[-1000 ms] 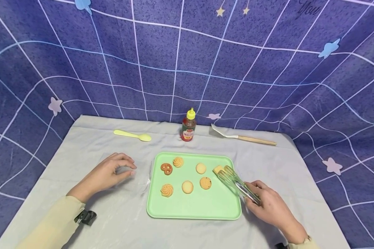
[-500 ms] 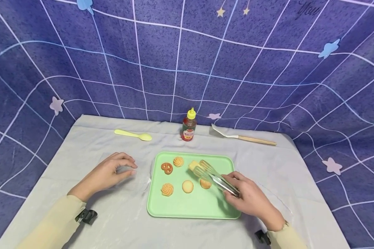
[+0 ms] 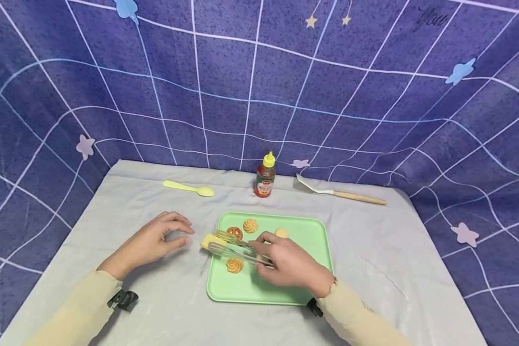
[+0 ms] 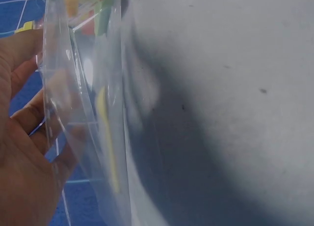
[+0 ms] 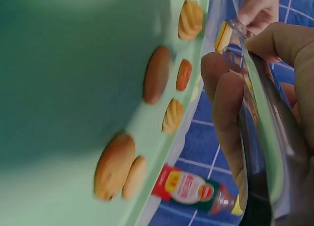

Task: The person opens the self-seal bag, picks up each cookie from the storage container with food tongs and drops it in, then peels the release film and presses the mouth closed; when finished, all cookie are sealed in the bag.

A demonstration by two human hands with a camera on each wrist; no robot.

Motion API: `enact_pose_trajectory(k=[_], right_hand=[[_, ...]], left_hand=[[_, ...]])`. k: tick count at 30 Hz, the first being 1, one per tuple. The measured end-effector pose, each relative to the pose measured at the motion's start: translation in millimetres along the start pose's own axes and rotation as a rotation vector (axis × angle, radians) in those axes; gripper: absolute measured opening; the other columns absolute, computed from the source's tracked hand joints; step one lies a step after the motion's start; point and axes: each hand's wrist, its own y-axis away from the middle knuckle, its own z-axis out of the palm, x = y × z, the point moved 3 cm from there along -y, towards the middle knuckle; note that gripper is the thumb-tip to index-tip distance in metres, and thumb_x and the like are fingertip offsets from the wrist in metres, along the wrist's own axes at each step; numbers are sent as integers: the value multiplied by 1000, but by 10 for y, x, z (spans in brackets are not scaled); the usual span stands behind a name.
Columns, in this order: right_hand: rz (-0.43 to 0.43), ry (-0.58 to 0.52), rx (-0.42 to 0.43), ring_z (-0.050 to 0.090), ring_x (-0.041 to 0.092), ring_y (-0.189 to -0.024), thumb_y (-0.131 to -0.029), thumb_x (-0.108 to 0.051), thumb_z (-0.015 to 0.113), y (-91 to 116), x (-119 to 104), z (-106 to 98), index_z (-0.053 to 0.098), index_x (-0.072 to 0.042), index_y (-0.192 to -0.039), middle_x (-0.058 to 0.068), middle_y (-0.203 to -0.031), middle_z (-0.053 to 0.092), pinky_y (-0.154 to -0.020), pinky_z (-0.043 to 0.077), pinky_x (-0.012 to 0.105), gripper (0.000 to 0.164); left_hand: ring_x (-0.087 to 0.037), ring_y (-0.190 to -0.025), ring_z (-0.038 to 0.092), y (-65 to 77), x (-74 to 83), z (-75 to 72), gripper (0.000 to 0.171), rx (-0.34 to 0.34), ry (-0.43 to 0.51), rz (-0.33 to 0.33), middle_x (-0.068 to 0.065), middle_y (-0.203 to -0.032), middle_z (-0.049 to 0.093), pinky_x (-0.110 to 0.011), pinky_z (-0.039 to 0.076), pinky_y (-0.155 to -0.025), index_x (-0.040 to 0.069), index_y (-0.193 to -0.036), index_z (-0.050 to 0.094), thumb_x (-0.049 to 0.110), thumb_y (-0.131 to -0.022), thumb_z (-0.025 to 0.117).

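My right hand grips metal tongs with clear tips, above the left part of a green tray. Between the tong tips is a yellow square biscuit, just past the tray's left rim. Left of the tray, my left hand curls its thumb and fingers, spread apart, round the mouth of a clear plastic bag. On the tray lie swirl cookies, a pretzel-shaped cookie and a round cookie. The right hand covers other cookies, seen in the right wrist view.
Behind the tray stands a red sauce bottle with a yellow cap. A yellow spoon lies at the back left, and a wooden-handled spatula at the back right. A blue patterned cloth hangs behind the table.
My right hand has moved left across the tray with the tongs, carrying the yellow biscuit from the tray's right side to its left rim. The left hand stays nearly still.
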Motion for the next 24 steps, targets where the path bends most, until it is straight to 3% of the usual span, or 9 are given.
enact_pose_trajectory(k=[6,12,18,24], right_hand=[[-60,15,-25,37,-5,-52,-90,-18,67,-170,-61,105,66,-8,-133,-2,-110,58,-52,37,13,44],[-69,53,-51,44,2,-58,-90,-21,67,-287,-114,173,66,-8,-131,0,-111,59,-54,40,17,43],[-81,81,-72,48,6,-66,-92,-24,66,-398,-148,216,66,-10,-129,0,-113,58,-56,42,19,39],[-105,83,-96,48,5,-66,-91,-23,67,-576,-199,261,67,-10,-127,-1,-108,57,-56,42,17,38]], left_hand=[[-19,-115,56,-9,5,-7,18,19,25,14,1,-116,66,-44,44,-98,18,-105,77,12,-88,82],[-19,-112,58,9,-13,-8,18,28,82,11,3,-116,66,-38,47,-95,18,-105,77,10,-89,80],[-19,-113,58,15,-4,-7,14,29,120,3,-2,-117,66,-32,46,-95,19,-106,77,17,-92,78],[-18,-112,58,8,-7,2,13,43,129,-3,4,-115,66,-31,45,-96,24,-105,77,20,-92,78]])
